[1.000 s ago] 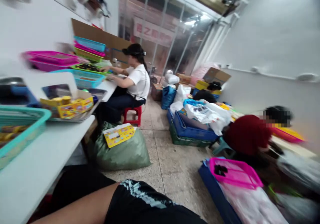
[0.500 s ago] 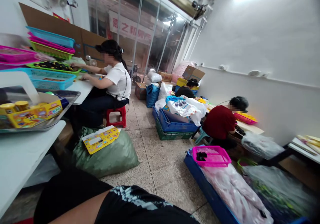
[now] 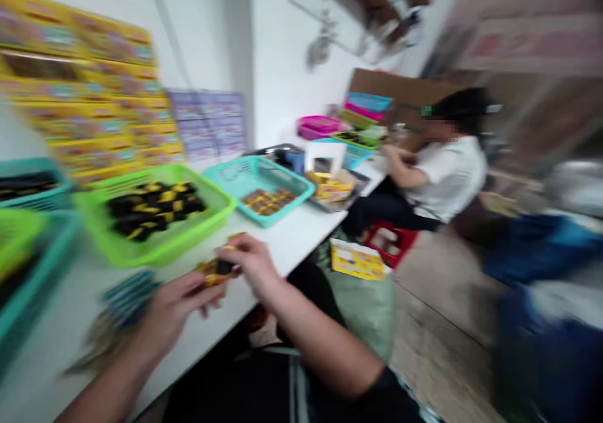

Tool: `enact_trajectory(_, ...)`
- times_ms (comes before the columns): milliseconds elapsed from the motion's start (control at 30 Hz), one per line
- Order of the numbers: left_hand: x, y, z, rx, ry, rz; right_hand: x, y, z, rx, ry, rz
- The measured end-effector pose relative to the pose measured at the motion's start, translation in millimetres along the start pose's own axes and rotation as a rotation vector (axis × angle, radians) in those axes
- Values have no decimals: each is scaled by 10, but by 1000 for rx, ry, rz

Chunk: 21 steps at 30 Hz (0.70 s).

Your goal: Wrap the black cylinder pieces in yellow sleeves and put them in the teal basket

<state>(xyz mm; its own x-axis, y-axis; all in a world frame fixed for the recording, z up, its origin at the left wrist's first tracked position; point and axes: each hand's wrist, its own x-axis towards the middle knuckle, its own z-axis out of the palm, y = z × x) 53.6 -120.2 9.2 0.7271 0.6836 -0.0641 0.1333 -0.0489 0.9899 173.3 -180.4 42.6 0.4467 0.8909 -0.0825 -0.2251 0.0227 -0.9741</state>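
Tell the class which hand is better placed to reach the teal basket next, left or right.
Probably the right hand: it is closer to the teal basket, and its fingers are at the small yellow-and-black piece. The left hand is farther away, nearer the green basket.

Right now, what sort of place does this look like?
Probably a small hand-packing workshop: a long white table holds plastic baskets of small yellow-and-black items, printed yellow cards sit beside them, and a co-worker works further along.
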Motion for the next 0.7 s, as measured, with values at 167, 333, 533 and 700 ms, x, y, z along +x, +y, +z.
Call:
enact_trajectory(167,-123,-147,-271,-126,7,-10,138,103,26,75,36,8)
enact_trajectory(333,-77,-126,-235,-124,11,-18,149,117,28,68,78,3)
enact_trajectory(533,-100,-114,-271,-89,30,-8,154,119,33,91,85,-5)
enact_trajectory(700,-91,-178,-276,-113,68,23,133,167,59,59,-16,-28)
